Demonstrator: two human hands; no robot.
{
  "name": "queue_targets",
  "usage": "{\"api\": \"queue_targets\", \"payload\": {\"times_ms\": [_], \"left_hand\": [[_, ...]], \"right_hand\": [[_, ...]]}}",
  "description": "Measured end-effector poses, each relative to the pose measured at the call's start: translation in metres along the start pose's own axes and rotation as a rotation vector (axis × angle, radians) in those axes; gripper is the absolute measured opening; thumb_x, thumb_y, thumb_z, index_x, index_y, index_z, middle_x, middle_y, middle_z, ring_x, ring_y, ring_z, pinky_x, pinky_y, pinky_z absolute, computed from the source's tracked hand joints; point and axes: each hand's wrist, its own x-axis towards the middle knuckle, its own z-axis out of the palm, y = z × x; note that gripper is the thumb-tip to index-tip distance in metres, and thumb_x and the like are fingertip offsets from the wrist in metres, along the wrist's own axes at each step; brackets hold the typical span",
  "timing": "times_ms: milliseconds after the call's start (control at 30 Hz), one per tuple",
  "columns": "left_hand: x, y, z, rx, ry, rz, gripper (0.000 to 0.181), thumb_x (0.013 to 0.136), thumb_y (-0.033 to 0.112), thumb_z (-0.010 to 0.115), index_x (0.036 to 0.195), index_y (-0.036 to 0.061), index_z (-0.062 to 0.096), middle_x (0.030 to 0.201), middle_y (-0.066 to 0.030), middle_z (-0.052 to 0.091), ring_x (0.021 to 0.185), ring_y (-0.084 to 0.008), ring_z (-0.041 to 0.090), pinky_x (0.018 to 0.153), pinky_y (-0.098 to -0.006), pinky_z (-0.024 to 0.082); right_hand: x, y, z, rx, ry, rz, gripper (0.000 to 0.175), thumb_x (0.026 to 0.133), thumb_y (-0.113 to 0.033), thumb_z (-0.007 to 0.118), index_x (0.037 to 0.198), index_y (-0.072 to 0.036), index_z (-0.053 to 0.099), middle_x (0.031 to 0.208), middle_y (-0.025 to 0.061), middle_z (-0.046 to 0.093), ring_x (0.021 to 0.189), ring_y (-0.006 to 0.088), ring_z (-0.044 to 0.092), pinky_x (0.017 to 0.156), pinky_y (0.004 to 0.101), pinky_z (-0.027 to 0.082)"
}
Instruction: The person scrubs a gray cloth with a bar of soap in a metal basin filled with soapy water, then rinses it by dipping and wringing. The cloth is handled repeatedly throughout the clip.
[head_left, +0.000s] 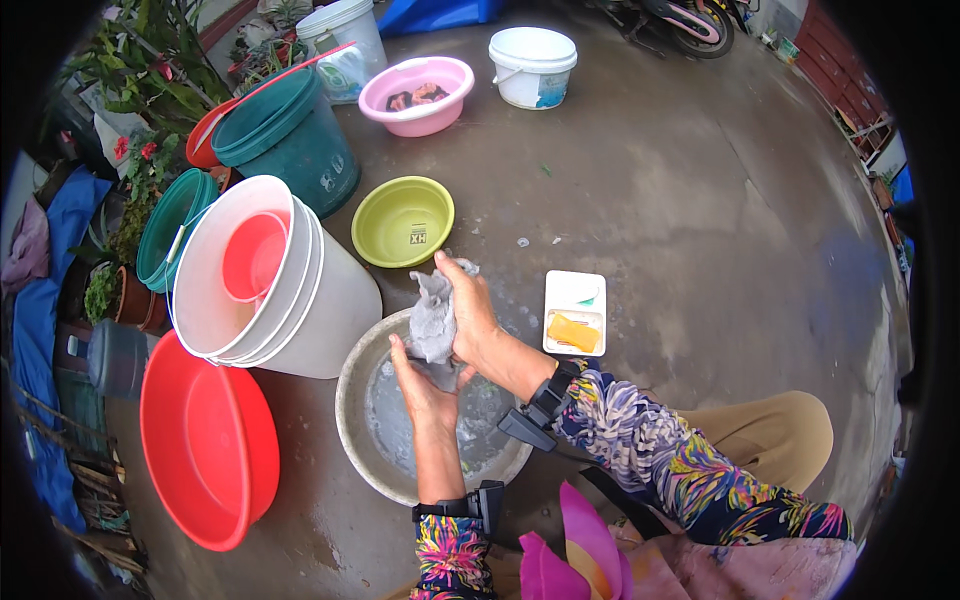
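Between both hands I hold a bunched wet grey cloth (433, 322) over a grey metal basin (358, 442). My left hand (427, 397) grips its lower end with the thumb pointing up. My right hand (472, 319) is wrapped around its upper right side, and the fingers behind the cloth are hidden. Cloudy, sudsy water (394, 431) lies in the basin below. To the right of my right hand, a white soap dish (574, 352) rests on the ground with a yellow soap bar (574, 332) in its near compartment.
Left of the basin stand a tilted white bucket (337, 300) holding a red dipper (255, 259), and a red basin (210, 442). Beyond are a yellow-green basin (403, 221), a teal bucket (300, 150), a pink basin (427, 120) with cloth inside, and a white pail (532, 71).
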Motion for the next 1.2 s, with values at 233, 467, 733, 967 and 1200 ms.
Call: {"api": "queue_targets", "payload": {"times_ms": [233, 467, 733, 967, 1200], "left_hand": [[-0.005, -0.016, 0.016, 0.503, 0.328, 0.606, 0.024, 0.093, 0.021, 0.062, 0.077, 0.0046, 0.053, 0.079, -0.0053, 0.058, 0.071, -0.0164, 0.055, 0.066, -0.0311, 0.046], [-0.012, -0.030, 0.014, 1.027, 0.299, 0.917, 0.025, 0.091, 0.021, 0.062, 0.084, -0.0017, 0.053, 0.087, -0.0175, 0.052, 0.081, -0.0339, 0.052, 0.076, -0.0432, 0.041], [-0.016, -0.028, 0.015, 1.101, 0.238, 0.849, 0.027, 0.093, 0.025, 0.061, 0.086, -0.0008, 0.053, 0.088, -0.0176, 0.054, 0.081, -0.0370, 0.055, 0.073, -0.0440, 0.043], [-0.010, -0.022, 0.004, 0.940, 0.280, 0.651, 0.025, 0.095, 0.027, 0.055, 0.088, 0.0028, 0.052, 0.081, -0.0179, 0.057, 0.073, -0.0391, 0.056, 0.068, -0.0481, 0.043], [-0.013, -0.041, 0.009, 1.173, 0.193, 0.812, 0.028, 0.099, 0.027, 0.048, 0.087, 0.0019, 0.052, 0.080, -0.0168, 0.058, 0.074, -0.0366, 0.056, 0.069, -0.0459, 0.041]], "right_hand": [[-0.013, 0.032, -0.034, -0.153, 0.126, 0.112, 0.021, 0.084, -0.021, 0.073, 0.088, -0.008, 0.056, 0.076, 0.0024, 0.058, 0.067, 0.0123, 0.058, 0.058, 0.0297, 0.048], [-0.021, 0.051, -0.066, -0.270, 0.088, 0.204, 0.038, 0.083, -0.038, 0.072, 0.099, -0.008, 0.055, 0.080, 0.0042, 0.055, 0.069, 0.0162, 0.054, 0.059, 0.0371, 0.046], [-0.015, 0.055, -0.075, -0.336, -0.004, 0.270, 0.028, 0.093, -0.037, 0.058, 0.087, -0.010, 0.061, 0.077, 0.0024, 0.060, 0.077, 0.0146, 0.058, 0.064, 0.0352, 0.049], [-0.024, 0.074, -0.085, -0.497, 0.184, 0.239, 0.036, 0.094, -0.034, 0.057, 0.104, 0.000, 0.058, 0.100, 0.0090, 0.061, 0.095, 0.0185, 0.058, 0.077, 0.0379, 0.050], [-0.030, 0.052, -0.079, -0.192, -0.013, 0.311, 0.035, 0.090, -0.042, 0.062, 0.096, -0.008, 0.061, 0.091, 0.0078, 0.062, 0.083, 0.0176, 0.058, 0.071, 0.0380, 0.049]]}}
